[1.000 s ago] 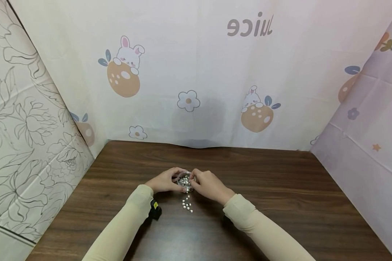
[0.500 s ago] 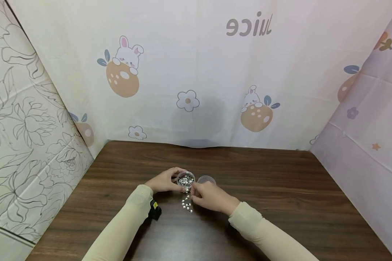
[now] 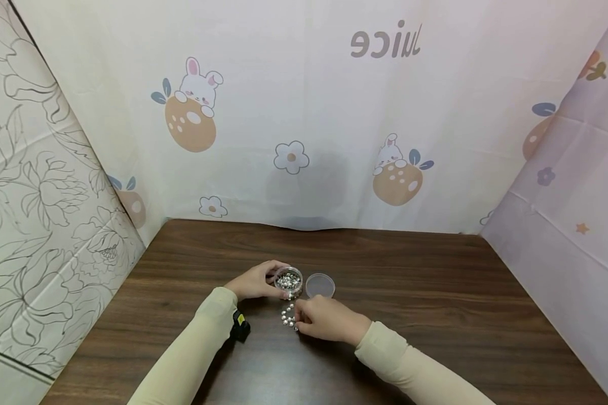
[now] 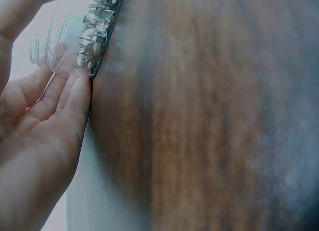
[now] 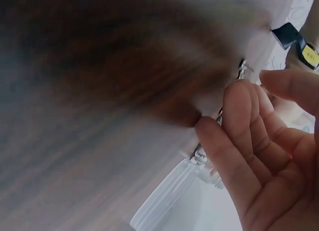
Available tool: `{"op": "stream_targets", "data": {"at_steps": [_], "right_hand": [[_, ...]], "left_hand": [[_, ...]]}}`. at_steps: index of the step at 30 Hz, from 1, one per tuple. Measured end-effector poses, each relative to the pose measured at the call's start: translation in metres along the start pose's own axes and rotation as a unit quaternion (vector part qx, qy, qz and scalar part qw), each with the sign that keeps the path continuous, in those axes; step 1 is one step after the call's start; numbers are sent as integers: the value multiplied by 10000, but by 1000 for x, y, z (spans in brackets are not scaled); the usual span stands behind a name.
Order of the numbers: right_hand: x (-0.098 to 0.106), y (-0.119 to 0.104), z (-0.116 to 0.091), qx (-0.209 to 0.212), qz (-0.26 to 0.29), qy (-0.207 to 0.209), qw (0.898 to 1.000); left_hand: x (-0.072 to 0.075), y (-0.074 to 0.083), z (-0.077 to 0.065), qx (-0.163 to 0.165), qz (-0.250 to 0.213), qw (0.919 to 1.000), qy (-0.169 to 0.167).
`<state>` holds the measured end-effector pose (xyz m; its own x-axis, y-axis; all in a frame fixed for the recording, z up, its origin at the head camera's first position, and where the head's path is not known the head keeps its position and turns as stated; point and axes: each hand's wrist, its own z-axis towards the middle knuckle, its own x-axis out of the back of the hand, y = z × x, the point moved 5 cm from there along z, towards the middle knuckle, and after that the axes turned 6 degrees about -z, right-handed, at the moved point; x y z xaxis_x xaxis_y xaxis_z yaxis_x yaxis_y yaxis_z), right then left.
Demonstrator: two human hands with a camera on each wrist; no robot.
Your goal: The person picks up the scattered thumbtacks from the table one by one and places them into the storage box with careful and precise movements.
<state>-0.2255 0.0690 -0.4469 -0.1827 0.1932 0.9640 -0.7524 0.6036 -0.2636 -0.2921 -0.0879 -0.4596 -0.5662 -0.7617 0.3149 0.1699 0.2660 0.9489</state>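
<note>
My left hand (image 3: 257, 279) grips the side of a clear round jar (image 3: 296, 292), fingers and thumb curved round it. Inside the jar lie many silver thumbtacks (image 4: 94, 34), their round heads and thin points visible in the left wrist view. A small group of loose thumbtacks (image 3: 285, 316) lies on the table in front of the jar. Over the right edge of that group, my right hand (image 3: 329, 319) is low, close to the tabletop. In the right wrist view its thumb (image 5: 286, 85) stands apart from the bent fingers, and nothing shows between them.
A clear round lid (image 3: 320, 286) lies flat on the table, right of the jar and behind the right hand. A black device with a yellow label (image 3: 241, 325) is at the left wrist. Patterned curtains (image 3: 304, 112) border the brown wooden table (image 3: 410, 270).
My right hand has moved from the jar's rim down toward the loose thumbtacks, uncovering the lid. The left hand and the jar have stayed in place.
</note>
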Motion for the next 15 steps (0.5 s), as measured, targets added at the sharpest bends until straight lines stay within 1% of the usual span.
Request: {"op": "stream_targets", "data": {"at_steps": [4, 8, 13, 15], "right_hand": [[-2, -2, 0, -108, -203, -4, 9997], [-4, -5, -1, -96, -487, 36, 9988], [-6, -8, -1, 104, -935, 227, 9953], [-6, -8, -1, 128, -1006, 304, 9944]], "left_hand": [[0, 1, 0, -33, -38, 10000, 22], [-1, -1, 1, 7, -28, 10000, 18], [0, -18, 8, 45, 20, 9999, 96], [1, -25, 11, 61, 79, 9998, 145]]}}
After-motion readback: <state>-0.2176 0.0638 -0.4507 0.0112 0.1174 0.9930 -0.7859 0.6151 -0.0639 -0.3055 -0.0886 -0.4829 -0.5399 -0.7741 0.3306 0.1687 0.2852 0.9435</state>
